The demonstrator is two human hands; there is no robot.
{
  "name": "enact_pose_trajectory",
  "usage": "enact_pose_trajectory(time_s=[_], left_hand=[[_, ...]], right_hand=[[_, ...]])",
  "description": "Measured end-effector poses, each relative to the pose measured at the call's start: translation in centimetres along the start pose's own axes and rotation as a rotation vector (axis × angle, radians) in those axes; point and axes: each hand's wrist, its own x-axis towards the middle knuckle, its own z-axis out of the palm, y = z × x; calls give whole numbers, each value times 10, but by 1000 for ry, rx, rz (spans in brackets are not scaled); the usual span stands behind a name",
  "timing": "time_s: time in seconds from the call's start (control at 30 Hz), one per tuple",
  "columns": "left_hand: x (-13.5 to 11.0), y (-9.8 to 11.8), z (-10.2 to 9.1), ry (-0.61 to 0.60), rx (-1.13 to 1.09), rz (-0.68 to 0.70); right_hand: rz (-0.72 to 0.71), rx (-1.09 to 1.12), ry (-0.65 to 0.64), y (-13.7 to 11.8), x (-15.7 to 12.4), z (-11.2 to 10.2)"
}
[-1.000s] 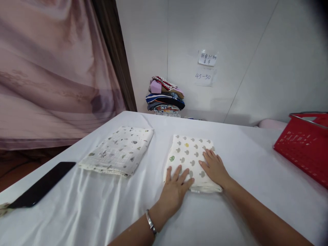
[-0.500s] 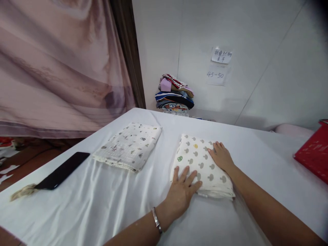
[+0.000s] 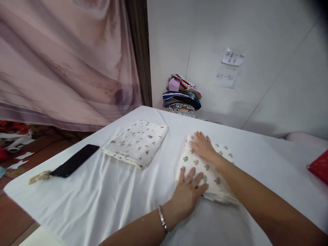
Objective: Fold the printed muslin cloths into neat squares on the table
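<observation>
A folded white cloth [image 3: 198, 171] printed with grey mushrooms and a green one lies on the white-covered table [image 3: 123, 201]. My left hand [image 3: 187, 194] rests on its near left corner, fingers spread. Toward the cloth's far left edge, my right hand [image 3: 203, 145] lies flat on top, its forearm crossing over the right part and hiding some of it. To the left sits a second folded white cloth [image 3: 137, 143] with small scattered prints, touched by neither hand.
A black phone [image 3: 75, 160] with a beige strap lies at the table's left. Folded fabrics [image 3: 181, 95] are stacked beyond the far edge, by a wall with paper notes [image 3: 225, 78]. A pink curtain [image 3: 64, 68] hangs left; a red item [image 3: 319, 167] is at right.
My right hand has slid leftward across the mushroom cloth, from its right edge to near its far left corner. My left hand stays at the near corner. The camera view has turned slightly left.
</observation>
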Motion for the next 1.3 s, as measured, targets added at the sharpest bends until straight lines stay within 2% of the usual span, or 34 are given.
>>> enact_pose_trajectory(time_s=[0.07, 0.17, 0.3, 0.4, 0.53, 0.63, 0.7, 0.83, 0.97, 1.1, 1.2, 1.3], left_hand=[[0, 0, 2, -1, 1, 4], [0, 0, 3, -2, -1, 7], [-1, 0, 3, 14, 4, 14], [0, -1, 5, 20, 13, 22], [1, 0, 3, 22, 12, 19], [2, 2, -1, 25, -4, 17], [1, 3, -2, 26, -7, 19], [1, 3, -2, 19, -9, 14], [2, 3, -1, 11, -30, 1], [2, 5, -6, 10, -70, 3], [2, 5, -14, 50, -166, -9], [5, -3, -20, 153, -261, -93]], right_hand=[[-26, 8, -47, -10, 5, 14], [-30, 8, -73, -11, 7, 27], [-3, 12, -118, -11, 6, 25], [48, 21, -145, -17, -5, 21], [-13, 50, -135, -16, -49, 18], [-81, 57, -85, -2, -95, 15], [-63, 44, -33, 12, -125, 14], [65, 28, 77, 36, -173, 17], [212, 250, 138, 43, -200, 20], [462, 570, 177, 41, -204, 10], [667, 718, 178, 43, -198, 1], [743, 794, 144, 51, -188, -3]])
